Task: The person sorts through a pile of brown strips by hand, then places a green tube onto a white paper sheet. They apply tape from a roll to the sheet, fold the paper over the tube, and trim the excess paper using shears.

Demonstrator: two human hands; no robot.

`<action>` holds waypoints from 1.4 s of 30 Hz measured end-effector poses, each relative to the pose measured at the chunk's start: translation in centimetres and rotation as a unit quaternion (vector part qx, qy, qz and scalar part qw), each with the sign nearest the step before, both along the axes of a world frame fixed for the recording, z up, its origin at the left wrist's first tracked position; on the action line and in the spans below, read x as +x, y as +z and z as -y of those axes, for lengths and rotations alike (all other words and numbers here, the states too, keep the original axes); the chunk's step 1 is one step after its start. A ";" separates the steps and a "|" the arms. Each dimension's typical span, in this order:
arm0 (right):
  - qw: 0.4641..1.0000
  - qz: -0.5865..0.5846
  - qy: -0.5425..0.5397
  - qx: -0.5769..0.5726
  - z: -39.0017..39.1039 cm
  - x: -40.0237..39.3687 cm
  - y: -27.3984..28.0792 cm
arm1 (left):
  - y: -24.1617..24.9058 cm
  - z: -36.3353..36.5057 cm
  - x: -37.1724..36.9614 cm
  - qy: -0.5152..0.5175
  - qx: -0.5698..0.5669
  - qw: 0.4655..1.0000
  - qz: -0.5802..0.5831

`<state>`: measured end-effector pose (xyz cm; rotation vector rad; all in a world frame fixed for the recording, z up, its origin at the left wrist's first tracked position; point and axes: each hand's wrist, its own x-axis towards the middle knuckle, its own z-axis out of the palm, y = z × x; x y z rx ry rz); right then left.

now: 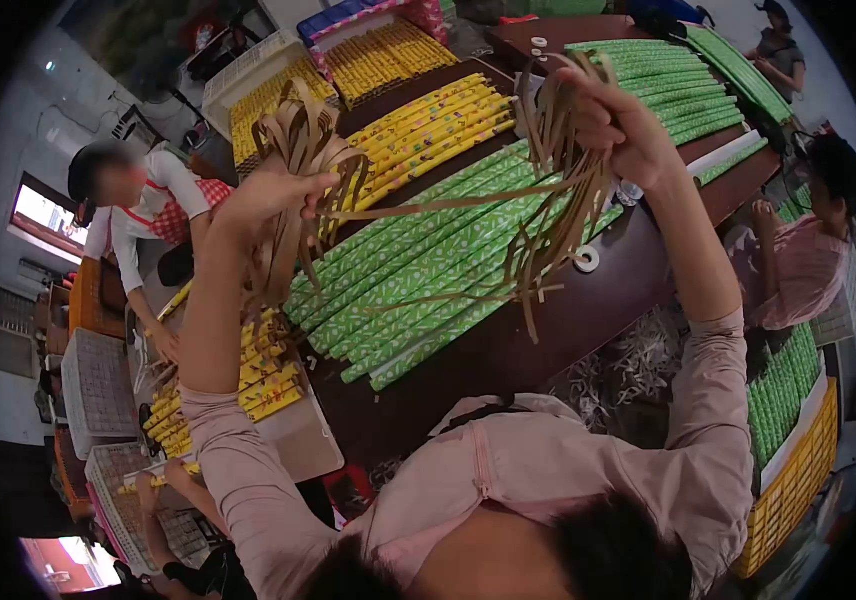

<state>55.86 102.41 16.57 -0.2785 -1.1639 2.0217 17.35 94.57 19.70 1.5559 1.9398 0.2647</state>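
Note:
Both my hands are raised over the table, each closed around a loose bundle of thin brown strips. At the left, my left hand [273, 200] grips looped strips [293, 150], with ends hanging below the fingers. My right hand [616, 125] pinches the other bundle [553, 140] near its top, and long ends dangle from it. A few strips stretch across between the two bundles. Below them lie green patterned paper rolls [428, 260] side by side. Beyond, between the hands, are yellow patterned rolls [428, 125].
White tape rings [586, 259] lie on the dark table [488, 350]. More green rolls [658, 85] are at the back right; yellow rolls [388, 60] fill boxes behind. People [163, 185] work at left and right. A yellow crate [793, 490] stands lower right, above it green rolls.

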 end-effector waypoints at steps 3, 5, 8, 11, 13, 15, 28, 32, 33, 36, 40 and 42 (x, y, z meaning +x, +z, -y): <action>0.981 0.154 -0.087 -0.074 2.9 -4.6 -2.0 | -2.2 -1.2 -0.4 -0.106 -0.006 0.988 0.112; 0.976 0.178 -0.022 -0.127 3.9 -8.4 -5.4 | -2.5 -0.5 1.5 -0.120 -0.009 0.976 0.184; 0.957 0.185 0.002 -0.224 5.3 -13.9 -8.1 | -4.4 -0.4 2.2 -0.125 -0.022 0.965 0.230; 0.952 0.149 -0.018 -0.265 5.8 -17.1 -9.5 | -4.8 1.2 3.6 -0.117 -0.032 0.967 0.226; 0.966 0.075 -0.073 -0.236 5.9 -17.9 -9.9 | -7.5 1.3 2.7 -0.054 0.068 0.926 0.368; 0.967 0.035 -0.063 -0.243 6.1 -18.0 -9.2 | -7.4 2.0 2.7 -0.008 0.081 0.913 0.399; 0.981 -0.022 -0.051 -0.188 2.7 -8.9 -2.5 | -8.4 0.2 -2.5 0.027 0.050 0.892 0.449; 0.994 0.007 -0.063 -0.087 -0.7 -3.4 1.5 | -5.4 -0.9 -2.0 0.109 0.045 0.987 0.106; 0.996 0.024 -0.071 -0.053 -1.4 -2.7 2.3 | -5.6 -2.4 -3.5 0.034 0.092 0.994 0.047; 0.995 0.073 -0.063 0.013 -4.9 -1.0 4.2 | -6.7 -6.7 -4.5 -0.046 0.167 0.982 -0.077; 0.976 0.110 -0.159 0.100 -9.0 1.7 9.7 | -9.3 -11.7 -2.2 -0.092 0.201 0.967 -0.128; 0.956 0.131 -0.219 0.147 -10.6 4.1 12.4 | -17.0 -17.0 -6.1 -0.139 0.199 0.970 0.015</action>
